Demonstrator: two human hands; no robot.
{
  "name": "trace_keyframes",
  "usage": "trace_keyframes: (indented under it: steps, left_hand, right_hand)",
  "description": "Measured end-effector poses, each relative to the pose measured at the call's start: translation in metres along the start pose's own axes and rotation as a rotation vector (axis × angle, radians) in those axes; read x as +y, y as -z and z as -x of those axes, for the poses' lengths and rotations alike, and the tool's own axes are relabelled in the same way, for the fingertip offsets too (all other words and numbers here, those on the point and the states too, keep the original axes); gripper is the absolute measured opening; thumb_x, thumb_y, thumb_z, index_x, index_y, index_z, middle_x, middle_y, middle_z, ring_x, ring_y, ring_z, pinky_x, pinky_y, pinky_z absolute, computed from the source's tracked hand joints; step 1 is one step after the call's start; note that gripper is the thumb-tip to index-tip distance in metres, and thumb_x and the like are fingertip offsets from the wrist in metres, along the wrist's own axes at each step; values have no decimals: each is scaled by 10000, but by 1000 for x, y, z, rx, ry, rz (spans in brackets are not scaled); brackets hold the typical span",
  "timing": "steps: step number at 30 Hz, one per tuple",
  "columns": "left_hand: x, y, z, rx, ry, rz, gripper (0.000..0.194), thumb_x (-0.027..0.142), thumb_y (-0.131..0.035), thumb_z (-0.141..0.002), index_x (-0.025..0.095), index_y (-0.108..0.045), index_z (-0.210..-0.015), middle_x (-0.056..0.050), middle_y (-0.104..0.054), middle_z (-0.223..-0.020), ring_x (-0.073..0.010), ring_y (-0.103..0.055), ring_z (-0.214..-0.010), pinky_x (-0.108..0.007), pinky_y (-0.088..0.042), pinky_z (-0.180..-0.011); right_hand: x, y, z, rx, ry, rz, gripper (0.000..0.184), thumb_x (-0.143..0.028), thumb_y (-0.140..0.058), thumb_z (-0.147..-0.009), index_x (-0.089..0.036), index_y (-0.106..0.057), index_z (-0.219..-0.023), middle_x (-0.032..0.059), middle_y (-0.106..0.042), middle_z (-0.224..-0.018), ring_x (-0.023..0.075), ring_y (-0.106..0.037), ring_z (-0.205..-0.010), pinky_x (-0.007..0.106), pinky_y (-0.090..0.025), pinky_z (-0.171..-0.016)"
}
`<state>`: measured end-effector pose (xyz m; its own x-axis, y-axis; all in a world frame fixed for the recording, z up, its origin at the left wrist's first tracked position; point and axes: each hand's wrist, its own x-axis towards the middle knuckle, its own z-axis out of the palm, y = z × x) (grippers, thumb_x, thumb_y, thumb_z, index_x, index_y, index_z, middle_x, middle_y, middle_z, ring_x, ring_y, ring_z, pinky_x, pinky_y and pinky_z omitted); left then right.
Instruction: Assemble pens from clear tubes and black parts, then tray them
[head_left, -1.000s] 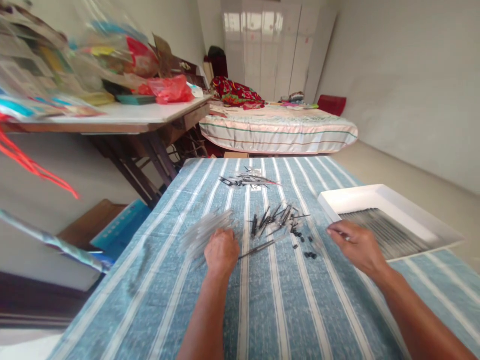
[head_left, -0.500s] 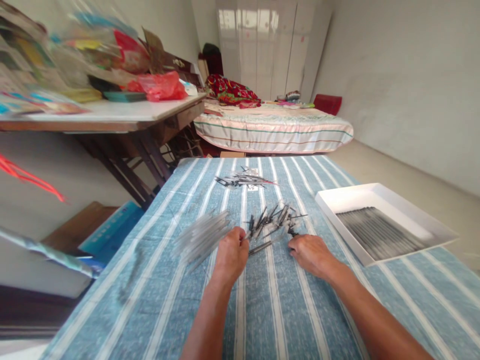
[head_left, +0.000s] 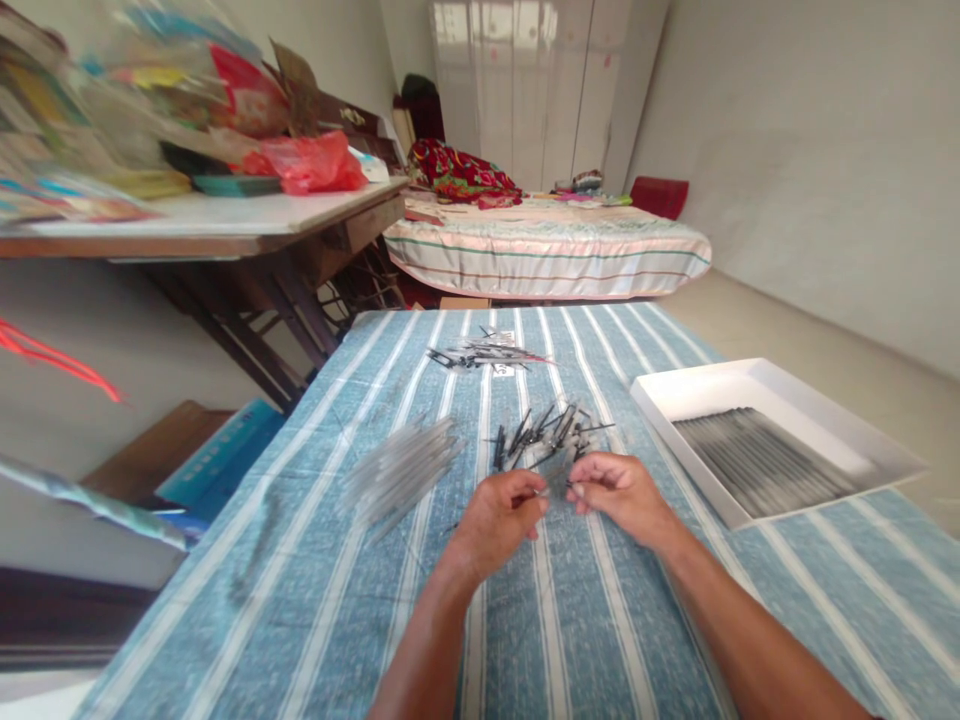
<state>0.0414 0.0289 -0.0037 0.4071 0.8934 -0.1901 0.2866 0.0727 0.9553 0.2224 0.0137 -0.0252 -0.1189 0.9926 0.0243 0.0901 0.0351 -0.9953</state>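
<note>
My left hand [head_left: 504, 512] is closed in a pinch just in front of a pile of short black and clear pieces [head_left: 544, 435]. What it holds is too small to name. My right hand [head_left: 619, 492] faces it a short gap away, thumb and fingers pinched on a small dark piece [head_left: 570, 485]. Left of my hands lies a blurred bundle of thin, translucent grey sticks [head_left: 405, 470]. Farther back, a heap of thin black and clear pieces [head_left: 487, 352] partly covers a printed white label [head_left: 504, 370].
At right stands a white open box [head_left: 720, 490] holding a row of dark thin sticks [head_left: 757, 460]. A blue striped cloth [head_left: 315, 600] covers the table. A cluttered side table [head_left: 300, 220] stands at left, and a bed [head_left: 547, 250] lies beyond.
My left hand has moved right, from the pile's left edge to beside my right hand. My right hand has shifted only slightly, and the two pinches are now close together.
</note>
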Motion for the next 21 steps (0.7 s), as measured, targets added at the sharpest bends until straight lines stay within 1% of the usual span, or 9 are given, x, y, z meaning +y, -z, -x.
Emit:
trace_keyframes:
  steps: [2, 4, 7, 13, 17, 21]
  left_hand:
    - [3, -3, 2, -43, 16, 29, 118, 227, -541, -682, 194, -586, -786, 64, -542, -575, -86, -488, -456, -199, -393, -463]
    - [5, -5, 3, -62, 20, 53, 131, 226, -549, -675, 193, -593, -794, 62, -553, -583, -81, -481, -453, -196, -388, -455]
    - [7, -6, 4, -74, -10, 102, 137, 210, -562, -671, 178, -603, -798, 54, -572, -598, -73, -475, -454, -194, -393, -460]
    - [8, -5, 5, -140, -75, 110, 95, 169, -555, -673, 137, -617, -737, 30, -581, -602, -77, -480, -477, -196, -404, -466]
    - [10, -3, 7, -169, -58, 66, 105, 160, -545, -677, 138, -637, -724, 36, -561, -597, -74, -481, -484, -193, -407, -477]
    - [10, -2, 7, -173, -24, 18, 114, 164, -536, -680, 144, -637, -728, 40, -553, -585, -75, -488, -478, -192, -402, -480]
  right_hand:
    - [-1, -3, 2, -11, -4, -130, 91, -215, -618, -688, -157, -597, -754, 6, -657, -639, 110, -585, -510, 228, -460, -502]
    - [-2, -4, 3, -16, 9, -189, 102, -227, -650, -682, -151, -618, -742, 7, -657, -619, 105, -583, -496, 222, -461, -489]
    - [-2, -6, 4, -36, 15, -237, 116, -242, -666, -685, -146, -635, -742, 7, -658, -608, 99, -578, -482, 218, -462, -482]
    - [-1, -6, 6, -92, -11, -250, 112, -240, -668, -694, -137, -642, -730, 1, -645, -580, 90, -562, -469, 212, -457, -482]
    - [1, -5, 6, -139, -37, -260, 126, -248, -671, -692, -135, -639, -737, 0, -645, -581, 91, -563, -461, 214, -454, -478]
    - [2, -5, 6, -177, -58, -256, 121, -239, -661, -697, -133, -633, -748, 3, -650, -596, 91, -563, -465, 212, -456, -480]
